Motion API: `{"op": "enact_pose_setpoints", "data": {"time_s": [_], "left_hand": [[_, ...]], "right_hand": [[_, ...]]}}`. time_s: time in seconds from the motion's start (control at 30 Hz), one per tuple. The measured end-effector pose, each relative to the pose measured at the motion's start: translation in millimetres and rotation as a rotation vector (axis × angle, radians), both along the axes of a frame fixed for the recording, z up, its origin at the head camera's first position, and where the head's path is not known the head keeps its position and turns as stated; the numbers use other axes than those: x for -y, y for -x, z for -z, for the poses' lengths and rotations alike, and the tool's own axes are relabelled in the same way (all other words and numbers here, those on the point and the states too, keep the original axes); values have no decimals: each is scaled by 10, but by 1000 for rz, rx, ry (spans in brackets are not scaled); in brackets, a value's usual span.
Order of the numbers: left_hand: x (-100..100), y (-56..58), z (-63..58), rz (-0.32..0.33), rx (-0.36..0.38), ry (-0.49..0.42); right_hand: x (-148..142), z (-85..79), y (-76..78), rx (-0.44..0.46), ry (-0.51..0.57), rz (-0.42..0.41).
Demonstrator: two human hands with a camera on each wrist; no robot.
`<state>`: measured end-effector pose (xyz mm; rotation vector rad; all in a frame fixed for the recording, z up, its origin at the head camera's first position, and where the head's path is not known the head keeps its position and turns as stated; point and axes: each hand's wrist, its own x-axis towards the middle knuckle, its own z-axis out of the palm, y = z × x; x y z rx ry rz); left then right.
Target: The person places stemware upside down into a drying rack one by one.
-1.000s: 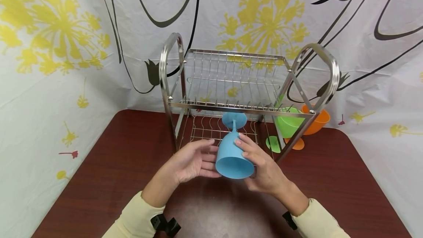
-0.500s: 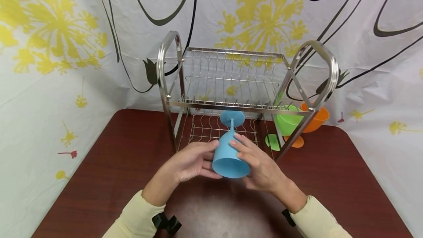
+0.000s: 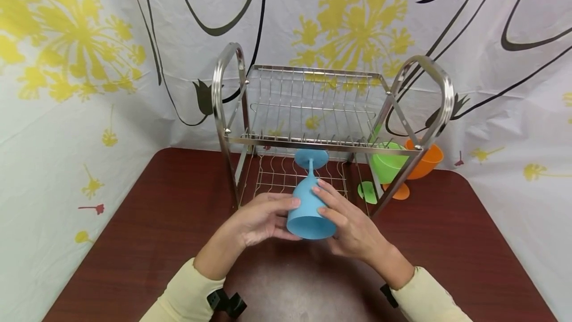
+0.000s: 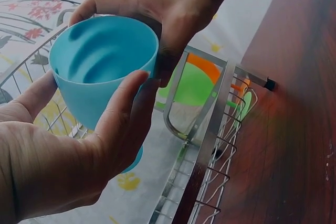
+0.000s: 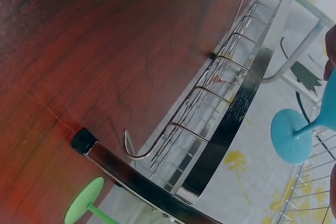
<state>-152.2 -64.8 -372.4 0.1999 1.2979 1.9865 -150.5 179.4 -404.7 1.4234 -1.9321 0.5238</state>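
A blue plastic goblet (image 3: 310, 203) is held in both hands in front of the metal dish rack (image 3: 286, 142). Its mouth tilts down towards me, and its foot points at the rack. My left hand (image 3: 264, 217) grips the bowl from the left, thumb on the near side and fingers curling behind. On the other side, my right hand (image 3: 353, 222) holds the bowl with its fingers spread over the top. In the left wrist view both hands clasp the bowl (image 4: 94, 98) near its rim. The right wrist view shows the goblet's stem and foot (image 5: 292, 137), with little of the hand.
A green goblet (image 3: 388, 164) and an orange goblet (image 3: 425, 162) stand at the rack's right side, partly behind its leg. The rack has an upper wire tier and a lower wire tray (image 3: 279, 178). Below is a reddish-brown table (image 3: 134, 242), with a patterned cloth behind.
My left hand has closed in from beside the goblet, and its thumb now presses on the bowl. The goblet has shifted slightly left, with my right hand still holding it.
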Motion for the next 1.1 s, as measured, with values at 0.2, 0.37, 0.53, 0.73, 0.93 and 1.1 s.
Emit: {"op": "enact_pose_setpoints", "data": {"time_s": [0.2, 0.37, 0.53, 0.73, 0.93, 1.1], "left_hand": [[11, -2, 22, -24, 18, 12], [18, -8, 41, -34, 12, 28], [12, -20, 55, -51, -9, 63], [-27, -32, 68, -65, -28, 89], [-45, -33, 77, -79, -31, 84], [-53, -38, 96, -80, -29, 73]], "right_hand": [[0, 14, -47, 33, -38, 103], [-7, 28, -75, 51, -52, 161], [-29, 52, -126, 123, -77, 223], [-64, 36, -206, 290, -113, 302], [-93, 21, -213, 364, -124, 315], [-114, 31, -201, 386, -97, 314]]}}
